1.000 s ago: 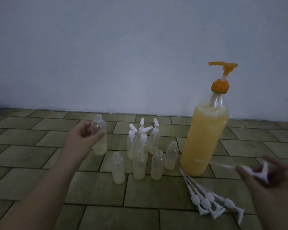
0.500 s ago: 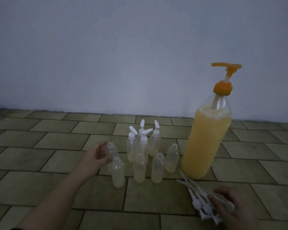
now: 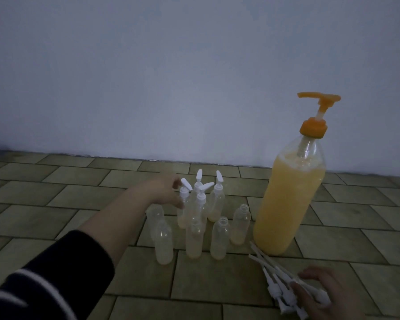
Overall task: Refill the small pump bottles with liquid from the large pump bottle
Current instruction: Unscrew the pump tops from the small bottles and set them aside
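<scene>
Left hand [image 3: 164, 191] is reaching, fingers loosely curled, touching a capped small pump bottle [image 3: 183, 209]. Right hand [image 3: 321, 294], at 5 o'clock, is lying spread over loose pump heads [image 3: 275, 282].

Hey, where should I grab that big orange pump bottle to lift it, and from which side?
Wrap the fingers around the large pump bottle at its wide yellow body, coming from its right, open side: small bottles crowd its left and loose pumps lie in front. The thin pump stem looks too weak to lift by.

left hand [image 3: 164, 192] at capped small bottles [image 3: 200, 204] | right hand [image 3: 321, 294] on loose pumps [image 3: 277, 280] | large bottle [image 3: 291, 199] upright
</scene>
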